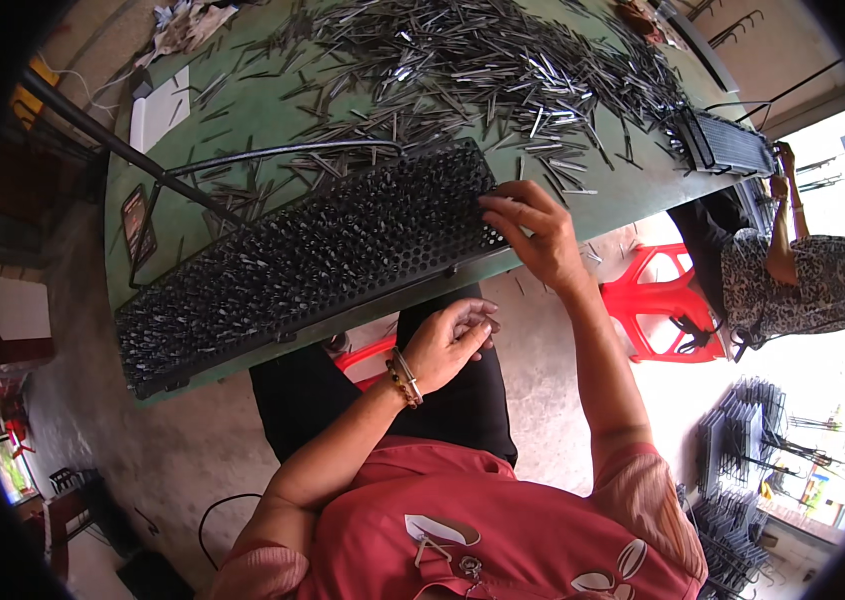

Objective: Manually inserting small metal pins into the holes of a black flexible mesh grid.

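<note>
A long black rack (293, 260) full of holes lies along the near edge of the green table (603, 205). Small dark metal pieces stand upright in most of its holes, while bare holes show at its right end and along its front edge. At that right end, my right hand (540, 228) has its fingertips pinched together against the rack; whatever they hold is too small to make out. My left hand (446, 345), with bracelets at the wrist, hovers over my lap, apart from the rack. Its fingers are curled in, hiding whatever may be inside.
A large heap of loose thin metal pieces (503, 70) spreads over the table's far side. Bent black rods (273, 152) rise from the rack. At the right, another person (793, 280) works at a second rack (728, 142), near a red stool (663, 300). More racks (743, 430) stand beyond.
</note>
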`<state>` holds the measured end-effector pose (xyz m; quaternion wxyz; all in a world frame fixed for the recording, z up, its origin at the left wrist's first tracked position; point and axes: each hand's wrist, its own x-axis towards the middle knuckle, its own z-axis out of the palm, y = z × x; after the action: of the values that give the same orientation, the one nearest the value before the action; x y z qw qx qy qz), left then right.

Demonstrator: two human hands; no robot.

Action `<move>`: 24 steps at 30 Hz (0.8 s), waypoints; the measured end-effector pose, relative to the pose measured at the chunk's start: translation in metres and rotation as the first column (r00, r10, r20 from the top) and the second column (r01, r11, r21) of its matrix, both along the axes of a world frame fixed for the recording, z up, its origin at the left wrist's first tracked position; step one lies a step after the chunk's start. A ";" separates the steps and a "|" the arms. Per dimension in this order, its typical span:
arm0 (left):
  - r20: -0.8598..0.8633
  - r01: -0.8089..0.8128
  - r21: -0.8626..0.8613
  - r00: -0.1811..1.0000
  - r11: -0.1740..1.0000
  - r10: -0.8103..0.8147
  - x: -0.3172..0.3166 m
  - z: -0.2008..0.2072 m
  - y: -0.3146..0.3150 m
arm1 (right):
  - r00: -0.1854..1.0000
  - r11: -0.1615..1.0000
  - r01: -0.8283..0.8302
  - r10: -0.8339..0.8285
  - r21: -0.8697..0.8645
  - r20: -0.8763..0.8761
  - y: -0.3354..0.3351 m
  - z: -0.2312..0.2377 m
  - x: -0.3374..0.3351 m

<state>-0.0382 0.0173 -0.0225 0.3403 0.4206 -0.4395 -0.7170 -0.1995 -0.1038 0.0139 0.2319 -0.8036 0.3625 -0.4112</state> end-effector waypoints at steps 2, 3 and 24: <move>0.000 0.010 -0.005 1.000 1.000 -0.010 -0.001 0.000 0.000 | 1.000 0.999 -0.022 0.021 -0.030 -0.021 0.000 -0.004 -0.002; 0.002 0.015 -0.009 1.000 1.000 -0.015 -0.002 0.001 -0.001 | 0.998 0.997 -0.048 0.046 -0.059 -0.042 0.000 -0.006 -0.003; -0.010 0.126 0.026 0.992 0.992 -0.126 -0.029 0.009 -0.015 | 0.734 0.995 0.077 -0.015 0.061 -0.679 -0.193 -0.032 -0.135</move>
<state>-0.0671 0.0024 -0.0139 0.2905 0.3934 -0.4540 -0.7448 -0.3340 -0.2969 -0.0181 0.1077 -0.8783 0.4587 -0.0804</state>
